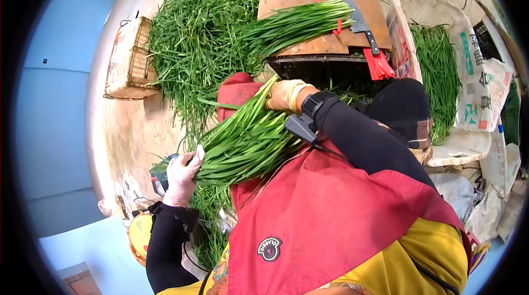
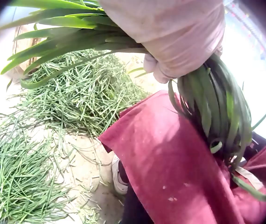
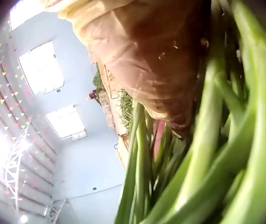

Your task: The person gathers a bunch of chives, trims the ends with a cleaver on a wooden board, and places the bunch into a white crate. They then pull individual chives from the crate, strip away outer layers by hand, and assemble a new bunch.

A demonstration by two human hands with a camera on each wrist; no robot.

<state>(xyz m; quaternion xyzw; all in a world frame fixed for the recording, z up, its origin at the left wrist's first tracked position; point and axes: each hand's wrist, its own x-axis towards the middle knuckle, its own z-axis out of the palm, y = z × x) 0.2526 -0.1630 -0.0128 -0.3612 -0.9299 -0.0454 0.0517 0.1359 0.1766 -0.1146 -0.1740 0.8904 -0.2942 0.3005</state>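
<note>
A loose bunch of long green leafy stalks (image 1: 242,143) lies across the person's lap over a red apron (image 1: 330,201). The gloved right hand (image 1: 286,95) grips its pale stem end; in the right wrist view the gloved hand (image 3: 147,56) is close against thick stems (image 3: 207,149). At the leafy end the gloved left hand (image 1: 183,176) holds the leaves, its thumb raised. The left wrist view shows that hand (image 2: 175,32) curled round the bunch, with leaves (image 2: 212,102) drooping below it. The fingertips of the right hand are partly hidden.
A large heap of greens (image 1: 193,36) covers the floor ahead. On a wooden board (image 1: 308,47) lie a bundle with red ties (image 1: 308,19), a cleaver (image 1: 363,26) and red strips (image 1: 378,65). Baskets stand left (image 1: 129,61) and right (image 1: 463,152), the right one holding greens (image 1: 435,74).
</note>
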